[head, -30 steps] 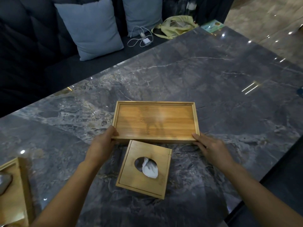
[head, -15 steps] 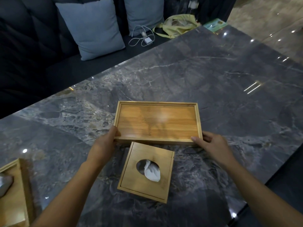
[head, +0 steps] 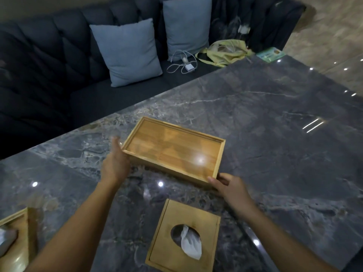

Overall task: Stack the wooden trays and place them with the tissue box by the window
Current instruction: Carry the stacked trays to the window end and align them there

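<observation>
Both hands are on one wooden tray (head: 172, 152): the left hand (head: 115, 163) grips its short end on the side toward the sofa (head: 45, 75), with the fingers reaching past the corner, and the right hand (head: 228, 186) pinches the corner nearest the tissue box (head: 184, 239). The tray sits askew to the table (head: 275, 134) edge and looks tilted, its sofa-side end seemingly raised off the marble, so it appears to be in the air rather than resting flat, though the pictures do not settle that fully. The tissue box stands on the table on the near side of the tray, apart from it, with a white tissue poking from the oval opening in its lid. A second tray (head: 17, 238) lies well away from the tissue box, at the lower left corner of the view, with something pale and blurred lying in it that cannot be made out. Judging by this, the task is at an early stage: the two trays are not yet stacked, and the tissue box has not been taken up. What remains is to bring the held tray together with the second one, then carry the pair and the box to the window, which is not in view.
</observation>
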Tool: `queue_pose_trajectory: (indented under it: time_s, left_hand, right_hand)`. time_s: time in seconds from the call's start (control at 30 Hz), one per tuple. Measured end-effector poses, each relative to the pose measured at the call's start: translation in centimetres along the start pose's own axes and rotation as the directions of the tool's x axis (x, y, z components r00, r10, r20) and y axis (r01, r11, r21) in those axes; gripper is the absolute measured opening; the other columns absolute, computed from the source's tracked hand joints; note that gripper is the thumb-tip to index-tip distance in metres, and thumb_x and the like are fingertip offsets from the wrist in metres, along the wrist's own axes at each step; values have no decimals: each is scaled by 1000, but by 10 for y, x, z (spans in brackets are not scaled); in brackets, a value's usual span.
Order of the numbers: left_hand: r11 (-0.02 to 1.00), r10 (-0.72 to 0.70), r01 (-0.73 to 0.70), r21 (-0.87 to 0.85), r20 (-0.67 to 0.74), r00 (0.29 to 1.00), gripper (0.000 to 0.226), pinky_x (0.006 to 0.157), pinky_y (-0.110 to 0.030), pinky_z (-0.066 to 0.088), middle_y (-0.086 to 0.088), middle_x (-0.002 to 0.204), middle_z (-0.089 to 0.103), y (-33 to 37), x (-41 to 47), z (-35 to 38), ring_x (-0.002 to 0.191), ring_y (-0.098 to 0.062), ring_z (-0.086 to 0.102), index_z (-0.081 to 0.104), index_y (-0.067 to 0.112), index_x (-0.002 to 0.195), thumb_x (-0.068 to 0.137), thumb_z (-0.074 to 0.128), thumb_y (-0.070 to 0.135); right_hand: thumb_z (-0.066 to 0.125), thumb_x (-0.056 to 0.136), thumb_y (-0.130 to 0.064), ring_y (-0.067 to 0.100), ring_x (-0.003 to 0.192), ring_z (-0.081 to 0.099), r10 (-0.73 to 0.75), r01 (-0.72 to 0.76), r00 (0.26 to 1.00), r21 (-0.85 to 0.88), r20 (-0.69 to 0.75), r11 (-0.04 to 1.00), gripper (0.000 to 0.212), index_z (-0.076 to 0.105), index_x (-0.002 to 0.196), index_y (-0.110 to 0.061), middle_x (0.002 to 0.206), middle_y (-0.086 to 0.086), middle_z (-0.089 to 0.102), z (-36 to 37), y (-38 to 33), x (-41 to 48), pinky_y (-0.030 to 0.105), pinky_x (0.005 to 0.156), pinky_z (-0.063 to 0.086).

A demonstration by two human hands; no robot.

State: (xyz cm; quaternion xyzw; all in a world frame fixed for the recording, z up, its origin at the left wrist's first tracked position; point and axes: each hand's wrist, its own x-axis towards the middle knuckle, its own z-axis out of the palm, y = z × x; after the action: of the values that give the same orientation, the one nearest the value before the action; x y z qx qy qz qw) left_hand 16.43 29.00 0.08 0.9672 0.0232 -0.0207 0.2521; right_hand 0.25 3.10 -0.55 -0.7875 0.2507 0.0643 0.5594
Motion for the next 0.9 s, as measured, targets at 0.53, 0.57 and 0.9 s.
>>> queue_pose_trajectory:
  time_s: [0.53,0.57,0.9]
  left_hand:
    - [23,-260,888,-459,855,449,55,95,-45,43,-25,140,42,77,-48,20,126,-39,44,31,-2,140,92,49,20]
    - [25,-277,889,-456,852,445,50,85,-43,48,-23,135,47,82,-45,19,120,-37,49,35,-2,136,92,48,19]
    - [115,-508,700,-705,563,652,29,71,-39,51,-24,102,62,67,-25,17,81,-33,60,53,-4,112,86,42,2]
  right_hand:
    - [60,86,-33,21,104,57,-83,201,945,-360,316,911,45,57,123,-7,120,10,60,-40,-98,152,30,84,47]
    - [58,86,-37,19,103,56,-5,183,920,-419,392,889,47,56,125,-10,120,6,58,-33,-101,151,25,80,46]
    - [56,91,-19,21,75,62,35,99,905,-290,424,952,27,65,109,-2,94,14,66,28,-102,144,32,69,50]
